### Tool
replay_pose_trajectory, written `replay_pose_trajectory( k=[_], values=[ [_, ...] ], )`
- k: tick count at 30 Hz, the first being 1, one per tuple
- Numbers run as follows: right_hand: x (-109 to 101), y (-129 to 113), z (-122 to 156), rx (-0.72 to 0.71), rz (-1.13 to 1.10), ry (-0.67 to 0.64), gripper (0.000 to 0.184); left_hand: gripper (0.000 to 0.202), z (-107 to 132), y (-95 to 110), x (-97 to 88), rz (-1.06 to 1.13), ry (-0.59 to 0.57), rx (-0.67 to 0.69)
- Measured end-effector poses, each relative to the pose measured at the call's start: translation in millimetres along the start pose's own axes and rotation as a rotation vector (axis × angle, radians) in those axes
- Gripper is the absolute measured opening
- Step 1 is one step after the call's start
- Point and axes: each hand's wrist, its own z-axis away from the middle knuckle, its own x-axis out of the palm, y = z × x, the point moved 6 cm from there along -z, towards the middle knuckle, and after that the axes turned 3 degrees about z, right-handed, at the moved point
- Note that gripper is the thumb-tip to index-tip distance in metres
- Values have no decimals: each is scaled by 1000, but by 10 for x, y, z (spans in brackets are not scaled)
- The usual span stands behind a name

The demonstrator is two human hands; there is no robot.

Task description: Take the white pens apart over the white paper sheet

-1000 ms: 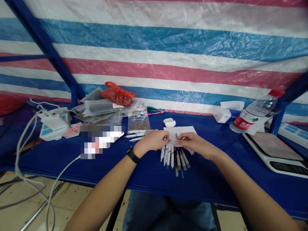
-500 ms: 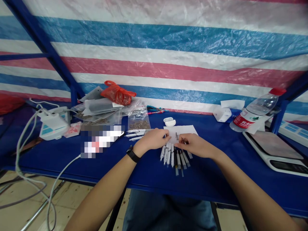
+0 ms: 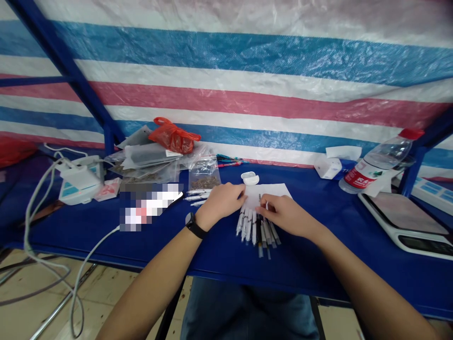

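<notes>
My left hand (image 3: 224, 200), with a dark watch on its wrist, is at the left edge of a white paper sheet (image 3: 272, 190). Its fingers curl together, and whatever they may hold is hidden. Over the sheet's front part, my right hand (image 3: 281, 211) brings thumb and fingertips together in a pinch; what is between them is too small to name. Below the sheet, white pen barrels (image 3: 248, 227) lie fanned out. To their right are grey, clear-tipped pen parts (image 3: 269, 233), partly under my right hand. A small dark piece (image 3: 259, 196) shows on the paper.
Behind the sheet sits an open white case (image 3: 249, 178). More white pens (image 3: 198, 194) and plastic bags of small brown bits (image 3: 204, 182) lie left. A lit phone (image 3: 152, 208) trails a cable. On the right stand a bottle (image 3: 375, 165) and a scale (image 3: 406, 215).
My left hand has shifted slightly up and its fingers have curled in more. My right hand has moved a little left over the small pieces, which are now mostly covered.
</notes>
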Motion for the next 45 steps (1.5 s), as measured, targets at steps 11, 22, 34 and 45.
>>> replay_pose_trajectory(
  k=[11,22,34,45],
  values=[
    [-250,118,-29,149,43,278,24,18,123,-654,-220,52,-109,-123],
    [-204,98,-33,148,32,260,24,11,127,-496,-188,-46,-77,-180],
    [-182,101,-32,114,50,281,24,8,81,-393,-124,-102,-92,-184],
    [-74,59,-35,29,-246,280,57,6,135,0,-238,44,160,75]
  ],
)
